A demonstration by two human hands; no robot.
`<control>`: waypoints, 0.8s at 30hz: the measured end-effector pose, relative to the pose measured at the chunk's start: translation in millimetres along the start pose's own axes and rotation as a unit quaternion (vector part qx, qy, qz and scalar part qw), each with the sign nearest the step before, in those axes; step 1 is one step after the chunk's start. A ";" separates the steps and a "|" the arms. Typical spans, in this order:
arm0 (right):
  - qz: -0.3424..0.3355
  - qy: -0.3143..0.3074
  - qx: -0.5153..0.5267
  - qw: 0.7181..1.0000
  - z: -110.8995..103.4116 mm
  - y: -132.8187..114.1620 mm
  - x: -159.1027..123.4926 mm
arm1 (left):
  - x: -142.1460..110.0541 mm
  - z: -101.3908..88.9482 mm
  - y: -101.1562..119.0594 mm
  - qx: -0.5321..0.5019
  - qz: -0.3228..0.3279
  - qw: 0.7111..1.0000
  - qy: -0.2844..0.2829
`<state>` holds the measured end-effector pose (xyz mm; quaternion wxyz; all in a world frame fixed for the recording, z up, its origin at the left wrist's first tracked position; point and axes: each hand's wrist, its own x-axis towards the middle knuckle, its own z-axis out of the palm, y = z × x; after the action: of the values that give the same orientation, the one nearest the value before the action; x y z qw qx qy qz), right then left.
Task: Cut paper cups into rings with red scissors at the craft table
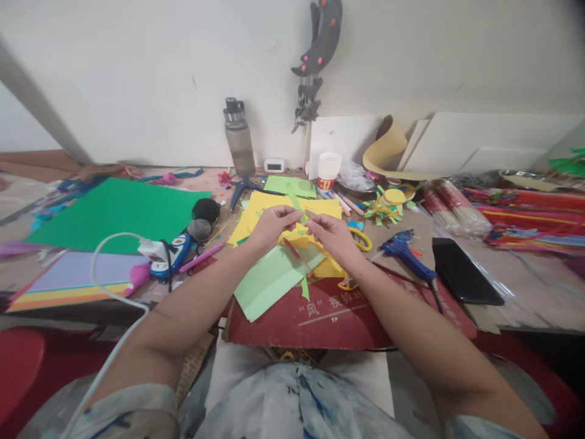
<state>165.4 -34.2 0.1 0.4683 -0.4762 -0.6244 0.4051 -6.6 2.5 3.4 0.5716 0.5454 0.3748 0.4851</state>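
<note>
Between my two hands is a light green paper strip (297,204), its upper end rising above my fingers. My left hand (277,225) pinches it from the left with closed fingertips. From the right, the closed fingertips of my right hand (333,235) hold it too, a little lower. Yellow paper (256,213) lies under and behind the hands. Just below them a light green sheet (269,283) rests on the red board (292,329), with a reddish pen (292,249) across the scraps. Yellow-handled scissors (364,239) lie by my right hand, partly hidden.
A blue glue gun (409,255) and a black phone (464,271) lie to the right. On the left are a green sheet (123,210) and a power strip (171,259) with a white cable (95,262). A bottle (239,143) and paper cup (328,171) stand behind.
</note>
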 end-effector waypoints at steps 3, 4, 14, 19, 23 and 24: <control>-0.004 0.004 -0.001 1.000 1.6 2.2 1.5 | -0.6 0.3 -0.8 0.008 -0.006 1.000 -0.009; -0.002 0.003 0.001 1.000 1.8 2.8 1.9 | -0.8 0.4 -1.1 0.009 -0.009 1.000 -0.011; 0.018 0.002 0.012 1.000 1.3 4.6 2.7 | -0.6 0.9 -0.6 -0.012 -0.010 1.000 -0.007; 0.015 -0.008 0.022 1.000 2.0 3.3 1.7 | -0.1 -0.1 -2.0 0.011 0.010 1.000 -0.003; 0.022 -0.012 0.021 0.999 2.0 2.5 1.7 | -0.9 -0.5 -2.6 0.037 0.023 0.999 -0.005; 0.022 -0.010 0.018 1.000 1.9 2.5 1.8 | -1.1 -0.5 -2.4 0.039 0.024 0.999 -0.005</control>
<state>164.0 -32.0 -2.4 0.4614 -0.4769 -0.6114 0.4312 -7.0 1.7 0.8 0.5400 0.5785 0.3776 0.4808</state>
